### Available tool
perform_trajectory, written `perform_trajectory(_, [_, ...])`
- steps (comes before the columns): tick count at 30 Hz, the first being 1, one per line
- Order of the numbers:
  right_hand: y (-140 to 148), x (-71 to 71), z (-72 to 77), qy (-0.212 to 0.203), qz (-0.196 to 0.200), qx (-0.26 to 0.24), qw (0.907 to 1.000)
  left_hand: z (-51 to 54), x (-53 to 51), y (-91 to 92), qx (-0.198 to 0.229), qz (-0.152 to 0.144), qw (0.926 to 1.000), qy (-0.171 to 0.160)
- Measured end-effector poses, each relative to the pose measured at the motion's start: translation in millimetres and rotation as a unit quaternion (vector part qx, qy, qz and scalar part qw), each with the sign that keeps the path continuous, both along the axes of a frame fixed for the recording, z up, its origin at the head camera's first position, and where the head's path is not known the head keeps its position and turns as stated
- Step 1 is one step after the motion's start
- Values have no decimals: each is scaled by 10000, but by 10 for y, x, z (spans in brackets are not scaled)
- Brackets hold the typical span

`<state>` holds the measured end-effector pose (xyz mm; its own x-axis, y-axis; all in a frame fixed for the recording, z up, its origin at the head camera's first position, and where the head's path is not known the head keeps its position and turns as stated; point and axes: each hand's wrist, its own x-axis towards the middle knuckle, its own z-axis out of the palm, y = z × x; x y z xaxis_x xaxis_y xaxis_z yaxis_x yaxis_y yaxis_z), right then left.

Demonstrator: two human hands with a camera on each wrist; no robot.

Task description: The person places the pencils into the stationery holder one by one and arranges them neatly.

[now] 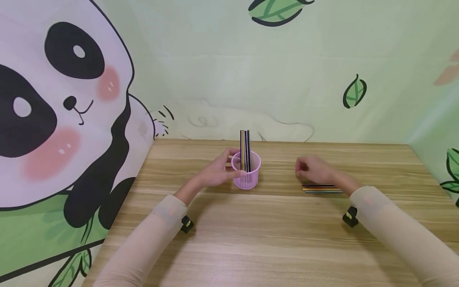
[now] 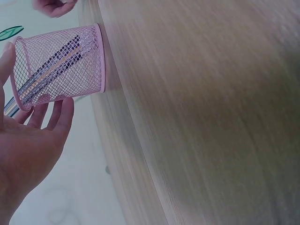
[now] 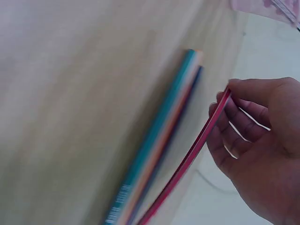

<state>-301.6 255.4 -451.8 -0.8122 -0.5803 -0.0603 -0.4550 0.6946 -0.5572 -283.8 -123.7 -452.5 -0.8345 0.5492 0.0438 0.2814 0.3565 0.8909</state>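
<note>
A pink mesh pencil cup (image 1: 253,180) stands upright on the table, with several dark and yellow pencils (image 1: 245,147) leaning out of its top. My left hand (image 1: 216,171) holds the cup from its left side, thumb and fingers around it near the rim; the left wrist view shows the fingers against the mesh (image 2: 61,61). To the right of the cup, my right hand (image 1: 317,169) pinches the end of a red pencil (image 3: 185,161) between thumb and fingers. Under that wrist lie dark, orange and teal pencils (image 3: 157,129) side by side, partly hidden by the arm in the head view.
The wooden table (image 1: 258,239) meets a pale green backdrop (image 1: 222,79) with painted leaves along its back edge. A large panda picture (image 1: 107,48) covers the left side. Small black devices (image 1: 350,216) are worn at both wrists.
</note>
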Motion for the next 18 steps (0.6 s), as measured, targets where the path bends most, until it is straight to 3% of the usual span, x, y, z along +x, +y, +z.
perform_trajectory(10, [-144,-44,556,1182,-483,-790,9887,-1,-2,7,55,-15,10000,-75])
perform_trajectory(15, [-243,-42,808,1354,-821,-1226,9797,7,0,4,2,0,10000,-25])
perform_trajectory(18, [-326,-34,958,1305,-980,-1749,9710,3,-8,2,-42,16,10000,0])
